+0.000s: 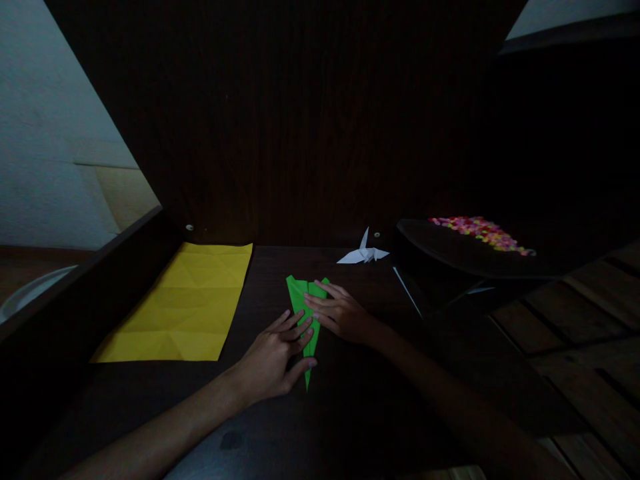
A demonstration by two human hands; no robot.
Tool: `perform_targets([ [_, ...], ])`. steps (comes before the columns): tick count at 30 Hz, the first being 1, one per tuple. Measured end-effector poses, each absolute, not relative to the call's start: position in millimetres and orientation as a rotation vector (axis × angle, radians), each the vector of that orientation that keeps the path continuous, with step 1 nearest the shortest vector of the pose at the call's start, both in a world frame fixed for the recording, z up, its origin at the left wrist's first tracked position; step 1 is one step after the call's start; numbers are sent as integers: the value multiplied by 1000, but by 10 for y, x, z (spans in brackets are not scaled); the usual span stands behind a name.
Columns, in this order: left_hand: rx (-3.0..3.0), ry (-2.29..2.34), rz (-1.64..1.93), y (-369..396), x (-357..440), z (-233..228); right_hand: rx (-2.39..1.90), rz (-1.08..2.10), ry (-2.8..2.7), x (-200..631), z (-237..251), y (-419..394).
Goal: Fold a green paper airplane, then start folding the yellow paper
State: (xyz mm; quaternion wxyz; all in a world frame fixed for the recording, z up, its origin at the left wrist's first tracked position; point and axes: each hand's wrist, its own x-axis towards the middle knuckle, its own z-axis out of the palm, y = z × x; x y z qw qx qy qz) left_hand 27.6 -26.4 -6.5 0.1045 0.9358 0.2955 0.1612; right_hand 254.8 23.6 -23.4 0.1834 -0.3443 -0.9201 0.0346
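While both hands lay flat at the lower centre of the frame, the left hand (pixel 275 357) and right hand (pixel 340 313) pressed spread fingers onto a narrow folded green paper (pixel 300 293) on the dark table (pixel 350 400), pinching nothing. A creased yellow sheet (pixel 185 303) lay at centre left; a white paper crane (pixel 364 253) stood above the hands, near a dark tray of coloured pieces (pixel 480 230) at right.

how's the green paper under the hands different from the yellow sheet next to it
The green paper is folded into a long narrow shape tapering to a point; the yellow sheet lies open and flat, only creased. The green paper is smaller and pinned under both hands, left and right; the yellow sheet lies untouched. Both rest on the dark table.
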Motion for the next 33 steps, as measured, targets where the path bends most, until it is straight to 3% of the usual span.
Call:
perform_targets([
  [33, 2909, 721, 465, -459, 260, -116, -1240, 83, -2607, 2442, -223, 303],
])
